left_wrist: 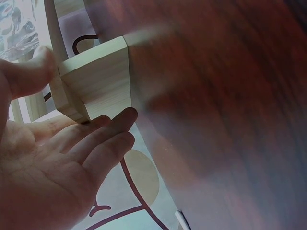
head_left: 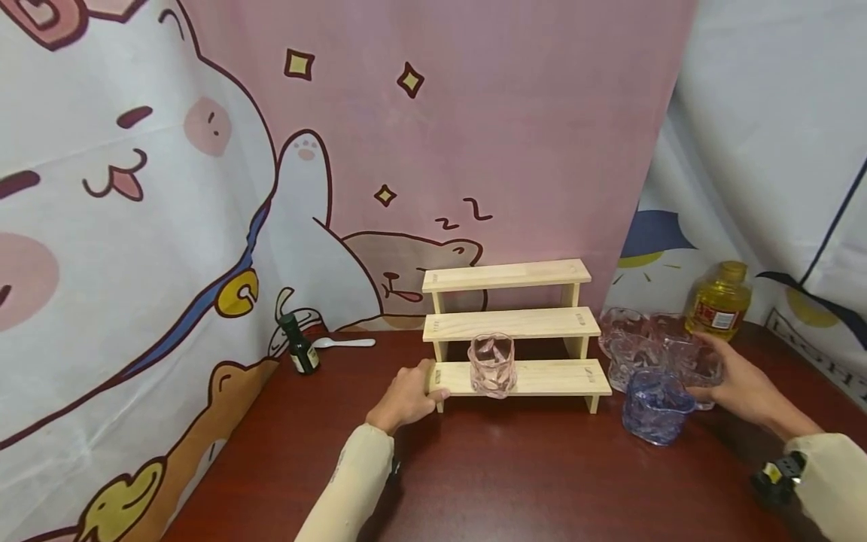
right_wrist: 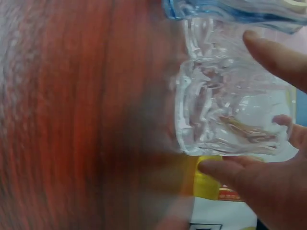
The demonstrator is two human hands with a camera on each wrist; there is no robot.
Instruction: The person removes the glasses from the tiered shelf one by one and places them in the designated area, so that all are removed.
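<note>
My left hand [head_left: 409, 395] holds the left end of the lowest board of a three-step wooden shelf [head_left: 555, 376]. In the left wrist view the thumb [left_wrist: 45, 64] lies on the board's edge and the fingers [left_wrist: 103, 139] extend past its end. A pinkish glass tumbler [head_left: 492, 369] stands on that lowest board. At the right, my right hand [head_left: 745, 384] spreads around a clear wavy tumbler [right_wrist: 230, 110]. Its thumb [right_wrist: 273, 52] stands off one side and fingers lie along the other. A blue tumbler [head_left: 655, 410] stands just in front and to the left.
Several more clear and pinkish tumblers [head_left: 623, 327] cluster behind the blue one. A yellow bottle [head_left: 723, 301] stands behind the right hand. Back left are a small dark green bottle [head_left: 299, 346] and a white spoon [head_left: 345, 342]. A printed cloth [head_left: 528, 150] backs the dark red table [head_left: 508, 482].
</note>
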